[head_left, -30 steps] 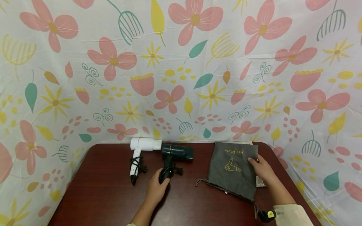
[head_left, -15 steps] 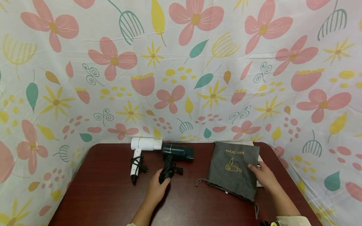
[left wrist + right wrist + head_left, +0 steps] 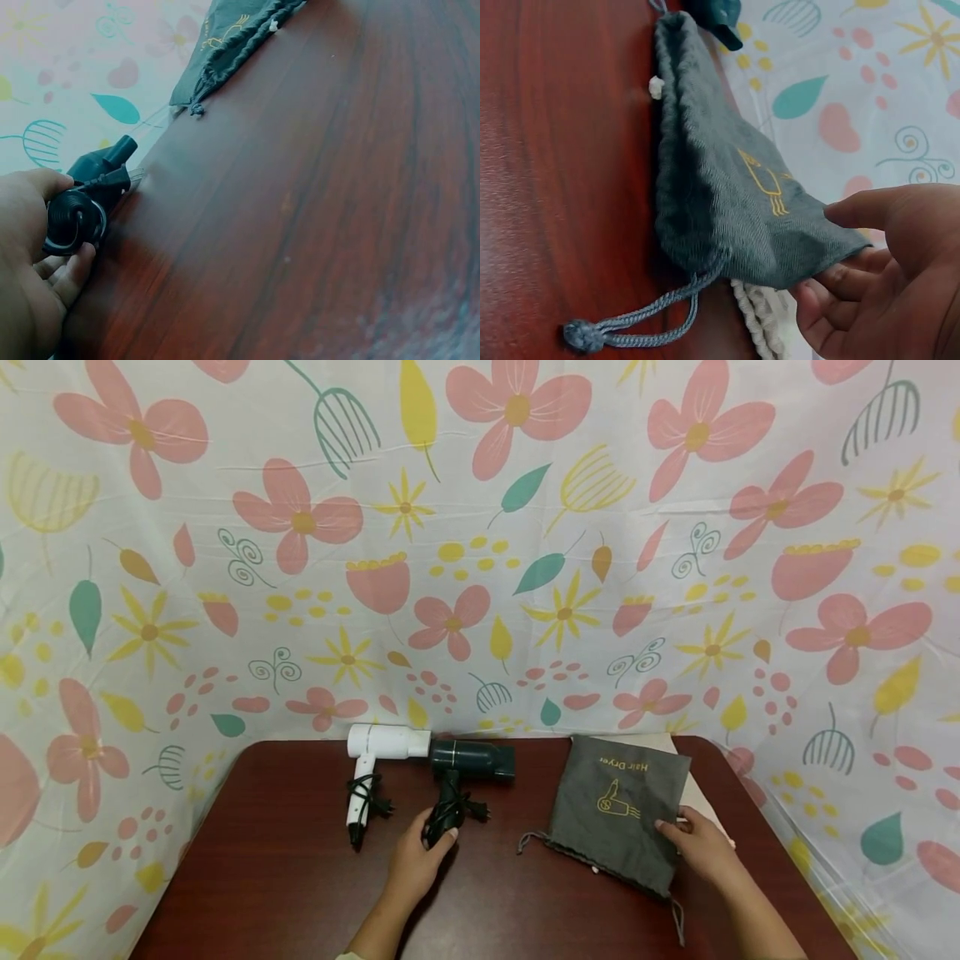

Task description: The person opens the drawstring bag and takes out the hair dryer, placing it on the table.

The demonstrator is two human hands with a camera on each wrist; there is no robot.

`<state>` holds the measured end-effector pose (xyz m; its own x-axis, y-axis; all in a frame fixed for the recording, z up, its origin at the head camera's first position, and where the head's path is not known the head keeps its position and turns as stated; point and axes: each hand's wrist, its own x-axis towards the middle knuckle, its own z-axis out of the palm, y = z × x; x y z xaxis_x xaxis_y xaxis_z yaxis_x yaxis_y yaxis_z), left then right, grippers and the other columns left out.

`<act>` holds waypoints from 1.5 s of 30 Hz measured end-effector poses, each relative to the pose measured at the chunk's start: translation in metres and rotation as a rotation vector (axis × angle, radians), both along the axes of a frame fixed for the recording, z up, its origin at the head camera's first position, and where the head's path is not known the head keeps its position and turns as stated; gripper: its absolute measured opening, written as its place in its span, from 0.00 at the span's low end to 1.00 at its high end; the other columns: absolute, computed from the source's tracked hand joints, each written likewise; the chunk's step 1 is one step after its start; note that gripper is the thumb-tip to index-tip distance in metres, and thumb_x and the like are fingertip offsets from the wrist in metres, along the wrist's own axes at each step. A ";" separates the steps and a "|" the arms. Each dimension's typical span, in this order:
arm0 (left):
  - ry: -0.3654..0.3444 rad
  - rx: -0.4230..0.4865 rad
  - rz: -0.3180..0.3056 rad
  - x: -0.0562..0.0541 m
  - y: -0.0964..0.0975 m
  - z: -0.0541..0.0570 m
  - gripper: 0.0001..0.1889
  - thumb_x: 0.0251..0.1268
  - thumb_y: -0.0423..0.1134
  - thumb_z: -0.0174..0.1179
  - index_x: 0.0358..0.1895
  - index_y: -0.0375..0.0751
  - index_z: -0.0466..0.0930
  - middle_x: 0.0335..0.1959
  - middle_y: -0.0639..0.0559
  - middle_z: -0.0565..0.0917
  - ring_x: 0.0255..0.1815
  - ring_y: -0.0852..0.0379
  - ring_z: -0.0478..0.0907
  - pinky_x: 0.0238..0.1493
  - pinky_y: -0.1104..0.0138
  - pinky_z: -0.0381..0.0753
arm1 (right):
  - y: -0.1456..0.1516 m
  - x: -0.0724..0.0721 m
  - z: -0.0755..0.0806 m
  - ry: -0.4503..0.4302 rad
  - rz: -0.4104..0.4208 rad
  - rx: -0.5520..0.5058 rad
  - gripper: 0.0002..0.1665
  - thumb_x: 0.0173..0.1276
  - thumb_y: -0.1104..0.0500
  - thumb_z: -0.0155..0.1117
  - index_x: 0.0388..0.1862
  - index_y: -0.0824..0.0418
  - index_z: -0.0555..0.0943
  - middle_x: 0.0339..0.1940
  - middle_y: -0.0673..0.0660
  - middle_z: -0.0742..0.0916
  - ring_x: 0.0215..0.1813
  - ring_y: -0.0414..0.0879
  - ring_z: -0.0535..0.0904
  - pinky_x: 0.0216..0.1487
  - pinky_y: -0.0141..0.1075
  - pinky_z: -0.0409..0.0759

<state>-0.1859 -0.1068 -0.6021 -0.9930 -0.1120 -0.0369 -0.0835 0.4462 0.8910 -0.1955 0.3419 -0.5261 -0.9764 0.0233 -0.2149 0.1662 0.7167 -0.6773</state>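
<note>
My left hand (image 3: 415, 862) grips the handle of a dark hair dryer (image 3: 472, 760), whose cord is coiled round the handle; its plug shows in the left wrist view. My right hand (image 3: 703, 846) pinches the right edge of a grey drawstring bag (image 3: 585, 797) printed with yellow "Hair Dryer" lettering, thumb on top and fingers beneath. In the right wrist view the grey bag's gathered mouth and knotted cord (image 3: 649, 330) face the near side. Under it lies a cream drawstring bag (image 3: 703, 793), mostly hidden, its gathered edge peeking out.
A white hair dryer (image 3: 386, 743), black cord wound on its handle, lies left of the dark one, their heads close together. All rest on a dark red-brown wooden table (image 3: 262, 868). A flower-patterned cloth (image 3: 450, 568) hangs behind and along both sides.
My right hand has shifted slightly down and right along the grey bag's edge. More of the cream bag shows at the right. My left hand and both hair dryers have stayed put.
</note>
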 end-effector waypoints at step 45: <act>0.008 0.056 -0.119 0.008 -0.003 -0.005 0.44 0.64 0.49 0.69 0.80 0.49 0.56 0.58 0.41 0.79 0.40 0.59 0.77 0.38 0.68 0.78 | 0.024 -0.028 0.033 0.107 -0.030 0.101 0.35 0.84 0.47 0.39 0.81 0.63 0.55 0.72 0.80 0.68 0.67 0.77 0.67 0.52 0.62 0.75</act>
<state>-0.1776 -0.1098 -0.6070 -0.9994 0.0083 -0.0323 -0.0262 0.4023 0.9151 -0.2238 0.3655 -0.4930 -0.9921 0.0696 -0.1044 0.1195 0.7780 -0.6168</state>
